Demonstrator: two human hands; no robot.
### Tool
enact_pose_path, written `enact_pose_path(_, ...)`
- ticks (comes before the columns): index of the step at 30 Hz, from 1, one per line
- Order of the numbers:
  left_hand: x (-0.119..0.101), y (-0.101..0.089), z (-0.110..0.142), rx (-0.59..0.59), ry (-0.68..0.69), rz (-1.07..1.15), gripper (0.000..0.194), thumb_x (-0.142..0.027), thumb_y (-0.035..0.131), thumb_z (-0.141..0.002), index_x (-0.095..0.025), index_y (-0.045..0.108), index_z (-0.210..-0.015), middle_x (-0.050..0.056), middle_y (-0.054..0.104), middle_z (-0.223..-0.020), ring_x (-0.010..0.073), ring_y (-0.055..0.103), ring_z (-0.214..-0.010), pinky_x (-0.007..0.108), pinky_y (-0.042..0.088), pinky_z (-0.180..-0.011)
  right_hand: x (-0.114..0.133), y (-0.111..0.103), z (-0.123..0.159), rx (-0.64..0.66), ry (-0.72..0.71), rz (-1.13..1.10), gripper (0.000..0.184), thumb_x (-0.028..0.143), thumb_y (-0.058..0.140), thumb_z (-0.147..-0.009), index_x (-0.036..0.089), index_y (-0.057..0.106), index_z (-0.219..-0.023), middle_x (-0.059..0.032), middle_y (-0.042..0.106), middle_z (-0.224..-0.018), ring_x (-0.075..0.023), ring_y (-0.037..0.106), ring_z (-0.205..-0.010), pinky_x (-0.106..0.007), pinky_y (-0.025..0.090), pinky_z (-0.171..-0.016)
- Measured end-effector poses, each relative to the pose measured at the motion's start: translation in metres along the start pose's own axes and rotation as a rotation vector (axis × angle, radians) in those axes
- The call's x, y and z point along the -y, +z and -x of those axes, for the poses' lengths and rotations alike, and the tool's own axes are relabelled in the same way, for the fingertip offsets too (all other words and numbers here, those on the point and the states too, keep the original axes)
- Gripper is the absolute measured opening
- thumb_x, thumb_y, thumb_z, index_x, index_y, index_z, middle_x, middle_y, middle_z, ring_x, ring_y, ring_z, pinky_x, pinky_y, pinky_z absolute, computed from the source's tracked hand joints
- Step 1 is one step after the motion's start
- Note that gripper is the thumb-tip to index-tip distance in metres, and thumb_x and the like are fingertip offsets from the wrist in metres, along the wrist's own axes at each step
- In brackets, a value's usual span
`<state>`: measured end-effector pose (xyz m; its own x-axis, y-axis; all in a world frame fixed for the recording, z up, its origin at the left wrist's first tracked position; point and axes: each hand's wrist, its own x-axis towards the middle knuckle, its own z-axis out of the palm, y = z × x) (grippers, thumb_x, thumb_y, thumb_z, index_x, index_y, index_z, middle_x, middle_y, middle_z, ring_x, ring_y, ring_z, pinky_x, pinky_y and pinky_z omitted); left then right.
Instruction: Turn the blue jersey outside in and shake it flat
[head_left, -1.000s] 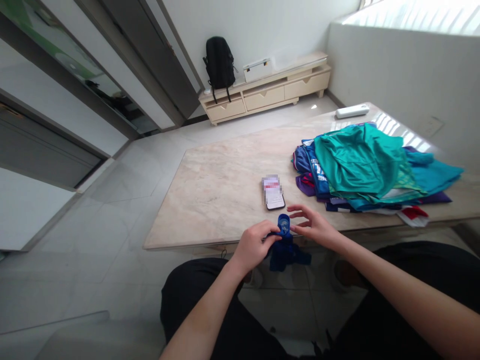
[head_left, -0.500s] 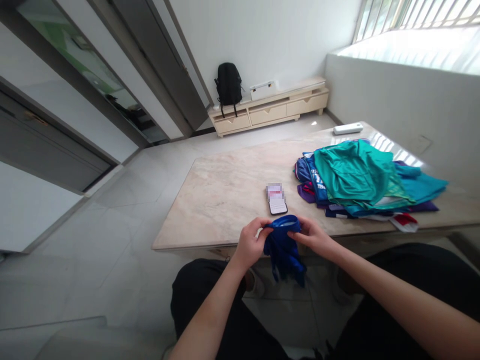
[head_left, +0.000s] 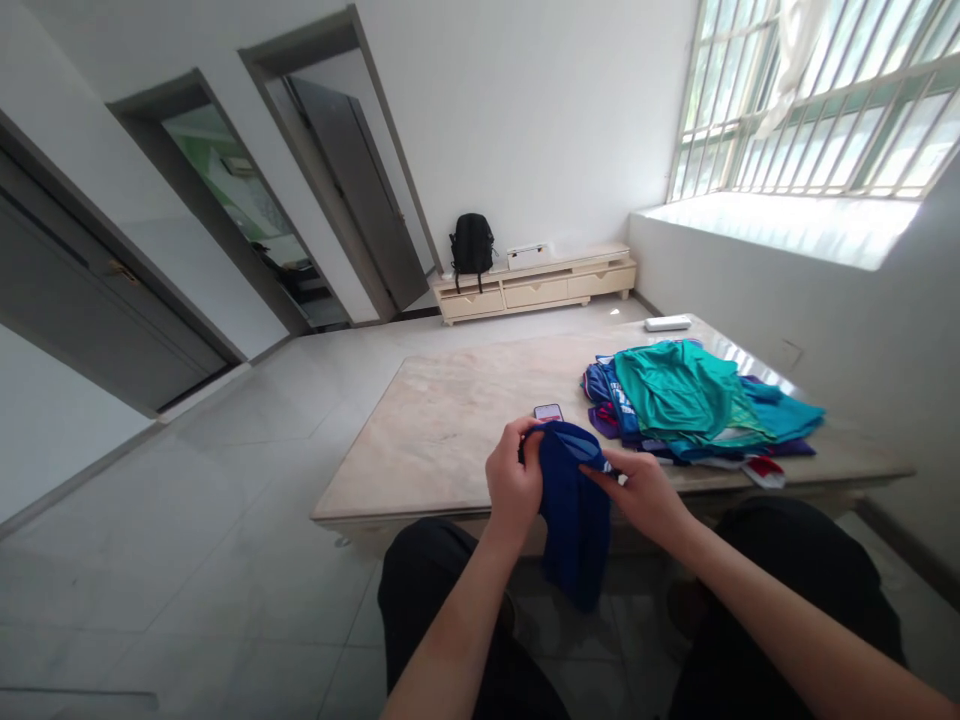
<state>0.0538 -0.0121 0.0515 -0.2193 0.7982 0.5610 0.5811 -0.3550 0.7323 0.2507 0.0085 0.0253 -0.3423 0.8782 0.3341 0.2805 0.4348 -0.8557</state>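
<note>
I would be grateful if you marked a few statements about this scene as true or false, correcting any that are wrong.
1. The left hand and the right hand both hold a dark blue cloth garment. True.
2. The black fabric backpack stands on the floor. False: the backpack is on the low cream cabinet.
3. A shiny green garment lies on top of the heap of clothes. True.
4. The long white object lies between the person and the heap of clothes. False: the long white object lies beyond the heap.
</note>
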Motion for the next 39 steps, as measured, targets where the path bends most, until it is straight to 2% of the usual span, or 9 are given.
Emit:
enact_pose_path(4,-0.006,-0.001,-0.005,-0.104,0.128,-0.052,0.022,-0.029,0.046,-0.105,-0.023,0.066,-0.112,0.006,0.076,-0.110,0.0210,0.072,-0.102,0.028,0.051,-0.091,0.028,-0.021,-0.010,0.030,-0.083,0.063,0.027,0.042,0.063,-0.093,0.022,0.077,-0.082,-0.0046,0.072,-0.084,-0.0249,0.064,-0.081,-0.035,0.048,-0.073)
enact_pose_path(9,-0.017,-0.011,-0.027,-0.061,0.287,-0.067,0.020,-0.027,0.048,-0.105,-0.023,0.067,-0.112,0.005,0.077,-0.108,0.0189,0.073,-0.099,0.027,0.053,-0.090,0.058,-0.041,-0.024,0.003,-0.075,0.084,0.021,0.035,0.064,-0.088,0.021,0.077,-0.083,-0.0049,0.072,-0.087,-0.0236,0.065,-0.084,-0.032,0.047,-0.073)
enact_pose_path(17,-0.052,-0.017,-0.040,-0.108,0.442,-0.066,0.013,-0.029,0.059,-0.102,-0.025,0.068,-0.110,0.002,0.079,-0.105,0.0171,0.075,-0.096,0.025,0.056,-0.087,0.070,-0.029,-0.034,0.009,-0.041,-0.129,0.037,0.052,0.069,-0.082,0.016,0.070,-0.082,-0.0022,0.068,-0.076,-0.0173,0.056,-0.069,-0.028,0.046,-0.061)
enact_pose_path(20,-0.059,-0.019,-0.038,-0.080,0.373,-0.037,0.012,-0.030,0.061,-0.101,-0.025,0.068,-0.109,0.002,0.078,-0.105,0.0182,0.075,-0.096,0.027,0.055,-0.087,0.068,-0.028,-0.036,-0.011,-0.021,-0.091,0.046,0.059,0.067,-0.083,0.016,0.066,-0.068,-0.0004,0.061,-0.064,-0.0143,0.050,-0.060,-0.027,0.042,-0.056)
enact_pose_path(23,-0.054,-0.019,-0.034,0.015,0.181,0.206,0.018,-0.036,0.063,-0.099,-0.025,0.065,-0.113,0.001,0.076,-0.094,0.0166,0.073,-0.085,0.025,0.054,-0.078,0.071,-0.036,-0.039,0.009,-0.066,-0.051,0.038,0.052,0.070,-0.083,0.016,0.069,-0.071,0.0006,0.062,-0.065,-0.0146,0.050,-0.063,-0.027,0.041,-0.059)
enact_pose_path(27,-0.028,-0.011,-0.019,0.255,-0.143,0.649,0.061,-0.045,0.078,-0.087,-0.022,0.053,-0.138,0.004,0.075,-0.096,0.0169,0.071,-0.079,0.024,0.054,-0.069,0.078,-0.049,-0.043,0.080,-0.140,0.027,0.023,0.039,0.070,-0.083,0.017,0.071,-0.078,0.0005,0.066,-0.071,-0.0173,0.056,-0.071,-0.028,0.044,-0.066)
enact_pose_path(32,0.009,0.008,0.022,0.576,-0.371,0.750,0.051,-0.051,0.078,-0.084,-0.012,0.072,-0.117,0.014,0.077,-0.112,0.0270,0.073,-0.097,0.037,0.058,-0.087,0.075,-0.056,-0.046,0.087,-0.087,0.019,0.035,0.049,0.065,-0.088,0.016,0.074,-0.083,-0.0018,0.069,-0.075,-0.0187,0.058,-0.071,-0.031,0.049,-0.069)
enact_pose_path(36,0.022,0.018,0.036,0.476,-0.301,0.543,0.050,-0.057,0.066,-0.091,-0.012,0.075,-0.113,0.011,0.078,-0.101,0.0252,0.072,-0.089,0.033,0.057,-0.077,0.063,-0.067,-0.047,0.100,-0.044,0.079,0.039,0.054,0.065,-0.087,0.016,0.076,-0.084,-0.0026,0.071,-0.076,-0.0199,0.061,-0.072,-0.031,0.050,-0.068)
enact_pose_path(39,0.025,0.010,0.016,0.294,-0.214,0.345,0.044,-0.057,0.061,-0.094,-0.014,0.074,-0.095,0.005,0.074,-0.082,0.0204,0.066,-0.077,0.028,0.050,-0.068,0.055,-0.084,-0.054,0.069,-0.039,0.131,0.038,0.054,0.069,-0.084,0.017,0.077,-0.085,-0.0028,0.072,-0.077,-0.0216,0.063,-0.075,-0.031,0.051,-0.070)
